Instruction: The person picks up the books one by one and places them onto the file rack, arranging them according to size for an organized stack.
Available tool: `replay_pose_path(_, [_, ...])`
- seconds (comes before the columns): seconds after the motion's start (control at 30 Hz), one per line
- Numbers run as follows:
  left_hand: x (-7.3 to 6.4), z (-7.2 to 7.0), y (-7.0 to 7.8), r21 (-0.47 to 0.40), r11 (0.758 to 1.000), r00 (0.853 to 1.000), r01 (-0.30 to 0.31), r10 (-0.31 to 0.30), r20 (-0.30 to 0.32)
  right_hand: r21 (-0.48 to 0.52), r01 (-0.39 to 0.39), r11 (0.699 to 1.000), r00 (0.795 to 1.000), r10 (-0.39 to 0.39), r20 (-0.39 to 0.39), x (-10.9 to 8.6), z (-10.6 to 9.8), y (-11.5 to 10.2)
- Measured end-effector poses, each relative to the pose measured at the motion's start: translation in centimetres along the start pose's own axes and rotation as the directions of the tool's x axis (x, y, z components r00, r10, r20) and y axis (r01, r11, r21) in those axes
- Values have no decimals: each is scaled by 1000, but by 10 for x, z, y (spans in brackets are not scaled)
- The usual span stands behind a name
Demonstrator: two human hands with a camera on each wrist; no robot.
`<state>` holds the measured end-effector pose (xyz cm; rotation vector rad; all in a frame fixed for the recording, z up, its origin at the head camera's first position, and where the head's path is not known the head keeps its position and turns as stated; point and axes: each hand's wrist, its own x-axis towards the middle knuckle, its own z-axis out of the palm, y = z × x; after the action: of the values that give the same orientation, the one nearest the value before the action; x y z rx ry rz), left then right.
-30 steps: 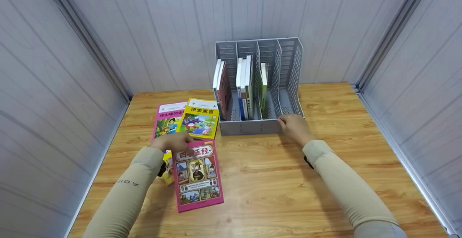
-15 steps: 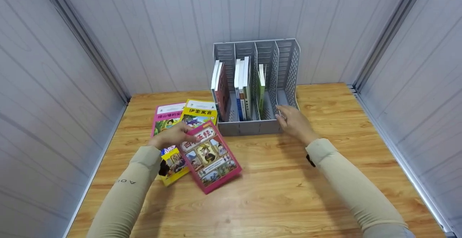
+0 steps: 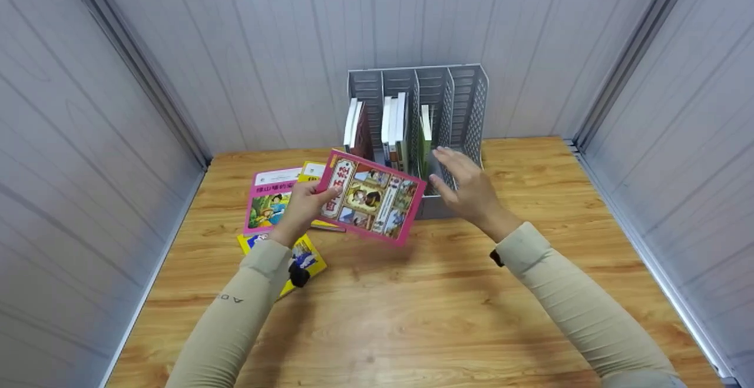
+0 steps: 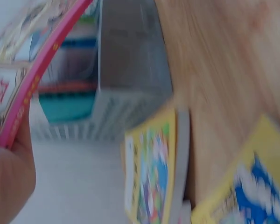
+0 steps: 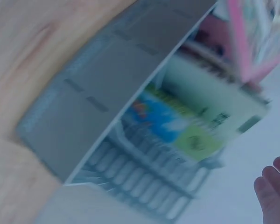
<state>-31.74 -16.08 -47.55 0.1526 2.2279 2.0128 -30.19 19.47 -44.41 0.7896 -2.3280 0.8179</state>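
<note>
My left hand [image 3: 307,204] pinches a pink-bordered picture book [image 3: 372,198] by its left end, thumb on the cover. The book is raised and tilted in front of a grey file rack [image 3: 440,207]; in the left wrist view the pink book [image 4: 35,70] shows its spine. Just right of the book, my right hand [image 3: 471,191] hovers by the rack's front with fingers extended, holding nothing. White-edged books [image 3: 393,123] stand in the rack's second compartment, a green book [image 3: 425,135] in the third, and a reddish book [image 3: 363,132] among those in the first.
On the wooden table [image 3: 412,317] left of the rack lie a pink book [image 3: 268,208] and a yellow book [image 3: 312,169], partly covered by my left hand and the held book. Another yellow book [image 3: 315,258] lies nearer, under my left wrist. Pale panel walls [image 3: 283,52] enclose the table.
My left hand has lifted the pink-bordered book off the pile, turned it sideways and carried it right to the rack. My right hand has let go of the rack's front edge and risen.
</note>
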Motion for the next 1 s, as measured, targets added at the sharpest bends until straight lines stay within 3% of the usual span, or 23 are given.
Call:
replay_pose_path(0.17, [-1, 40, 7, -100, 995, 984, -24, 6, -178, -34, 123, 992, 991, -121, 50, 1, 7, -27])
replay_pose_path(0.3, [-3, 69, 13, -214, 975, 964, -66, 6, -267, -92, 180, 979, 978, -168, 120, -1, 13, -42])
replay_pose_path(0.57, [-11, 103, 25, -358, 929, 923, -89, -58, -380, -200, 127, 972, 967, -76, 242, -9, 23, -48])
replay_pose_path(0.7, [-15, 113, 29, -422, 903, 914, -80, -103, -393, -262, 149, 953, 958, -74, 276, -12, 29, -44])
replay_pose_path(0.8, [-20, 120, 33, -477, 878, 912, -52, -153, -381, -301, 188, 935, 961, -112, 252, -15, 33, -39])
replay_pose_path(0.9, [-24, 127, 34, -529, 848, 915, -21, -196, -352, -375, 264, 889, 961, -208, 184, -17, 39, -31])
replay_pose_path(1.0, [-26, 130, 35, -570, 821, 923, 18, -232, -306, -458, 323, 828, 946, -301, 123, -19, 42, -23])
